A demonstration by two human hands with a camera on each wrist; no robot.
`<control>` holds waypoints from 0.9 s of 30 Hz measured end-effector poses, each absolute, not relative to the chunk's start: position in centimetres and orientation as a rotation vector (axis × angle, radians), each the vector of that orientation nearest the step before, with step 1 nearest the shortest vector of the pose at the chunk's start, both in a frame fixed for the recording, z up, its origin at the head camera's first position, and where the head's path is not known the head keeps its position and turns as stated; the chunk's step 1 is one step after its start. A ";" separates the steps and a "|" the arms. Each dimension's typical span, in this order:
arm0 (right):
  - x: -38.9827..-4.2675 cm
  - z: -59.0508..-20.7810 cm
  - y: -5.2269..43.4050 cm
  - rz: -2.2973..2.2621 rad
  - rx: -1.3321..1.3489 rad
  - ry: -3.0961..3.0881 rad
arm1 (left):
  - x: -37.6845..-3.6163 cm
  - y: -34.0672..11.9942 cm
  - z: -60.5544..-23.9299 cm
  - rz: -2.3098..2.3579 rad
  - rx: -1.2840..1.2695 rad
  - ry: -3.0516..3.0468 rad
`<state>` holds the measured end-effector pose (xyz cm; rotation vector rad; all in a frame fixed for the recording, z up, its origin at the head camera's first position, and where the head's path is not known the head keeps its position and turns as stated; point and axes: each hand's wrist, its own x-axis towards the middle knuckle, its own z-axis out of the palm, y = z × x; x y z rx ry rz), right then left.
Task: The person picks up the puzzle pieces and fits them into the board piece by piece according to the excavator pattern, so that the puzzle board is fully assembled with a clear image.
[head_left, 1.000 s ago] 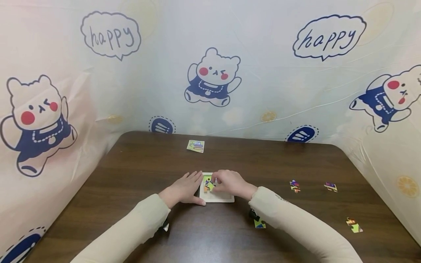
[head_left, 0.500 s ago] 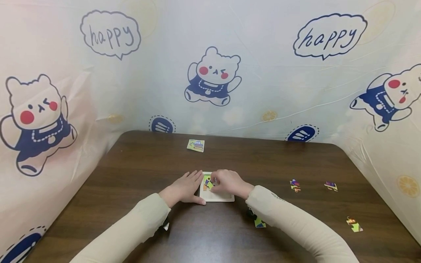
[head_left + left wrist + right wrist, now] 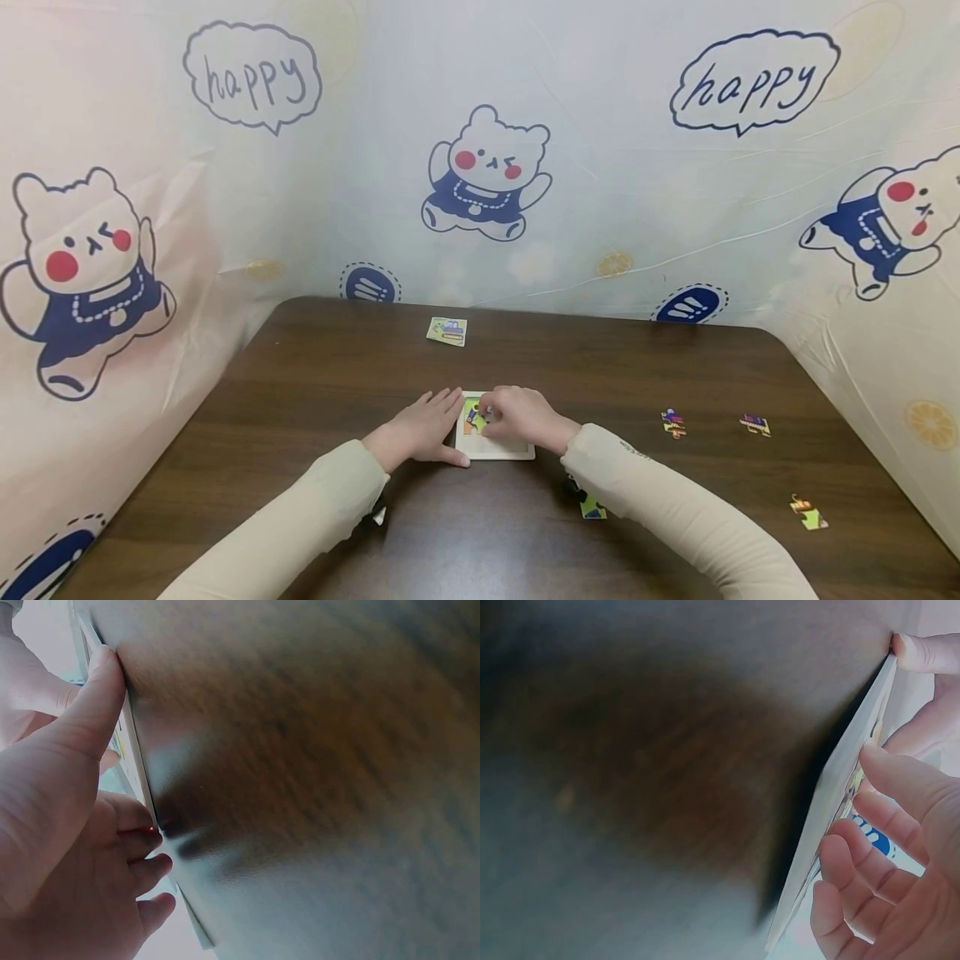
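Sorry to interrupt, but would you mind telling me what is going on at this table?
A person is working a small jigsaw puzzle on a dark wooden table. The left hand rests flat against the white puzzle tray, steadying it, while the right hand presses a colourful puzzle piece into the tray. Several loose pieces lie to the right, and a small picture card sits further back.

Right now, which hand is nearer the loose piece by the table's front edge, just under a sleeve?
Right. The right hand is over the puzzle tray, up-left of that piece; the left hand rests against the tray's far side, farther away.
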<state>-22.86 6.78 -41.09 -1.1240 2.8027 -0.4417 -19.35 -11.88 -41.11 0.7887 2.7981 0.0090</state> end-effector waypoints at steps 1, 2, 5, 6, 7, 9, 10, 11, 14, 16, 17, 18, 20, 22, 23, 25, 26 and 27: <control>-22.8 -41.1 6.8 -0.442 -1.130 2.806 | -19.4 -11.9 -41.1 0.009 0.789 2.798; -22.8 -41.1 6.8 -0.440 -1.137 2.811 | -19.4 -11.9 -41.1 0.006 0.789 2.797; -22.8 -41.1 6.7 -0.431 -1.162 2.826 | -19.4 -11.9 -41.1 0.004 0.788 2.797; -22.8 -41.1 6.7 -0.425 -1.170 2.831 | -19.4 -11.9 -41.1 0.003 0.788 2.797; -22.8 -41.1 6.7 -0.417 -1.176 2.836 | -19.4 -11.9 -41.1 0.001 0.787 2.796; -22.8 -41.2 6.7 -0.411 -1.183 2.838 | -19.4 -11.9 -41.1 0.004 0.783 2.793; -22.9 -41.2 6.7 -0.408 -1.182 2.835 | -19.4 -11.9 -41.1 0.002 0.781 2.792; -22.9 -41.2 6.6 -0.407 -1.184 2.831 | -19.4 -11.9 -41.1 0.001 0.778 2.791; -23.0 -41.3 6.6 -0.404 -1.197 2.804 | -19.3 -11.8 -41.0 0.001 0.779 2.790; -23.1 -41.3 6.6 -0.387 -1.221 2.784 | -19.3 -11.8 -41.0 -0.006 0.782 2.790; -23.1 -41.4 6.6 -0.379 -1.237 2.774 | -19.3 -11.8 -41.0 -0.003 0.783 2.789; -23.1 -41.4 6.6 -0.367 -1.252 2.765 | -19.3 -11.8 -40.9 -0.004 0.784 2.788; -23.1 -41.4 6.6 -0.349 -1.285 2.749 | -19.3 -11.8 -40.9 -0.005 0.783 2.787; -23.1 -41.4 6.6 -0.337 -1.310 2.735 | -19.3 -11.8 -40.9 -0.008 0.783 2.789; -23.1 -41.4 6.6 -0.329 -1.323 2.732 | -19.3 -11.8 -40.9 -0.008 0.784 2.790; -23.1 -41.3 6.5 -0.319 -1.346 2.726 | -19.3 -11.8 -40.9 -0.009 0.787 2.792; -23.1 -41.3 6.5 -0.315 -1.350 2.725 | -19.3 -11.8 -40.9 -0.007 0.788 2.793; -23.1 -41.2 6.4 -0.313 -1.352 2.722 | -19.3 -11.8 -40.9 -0.005 0.789 2.794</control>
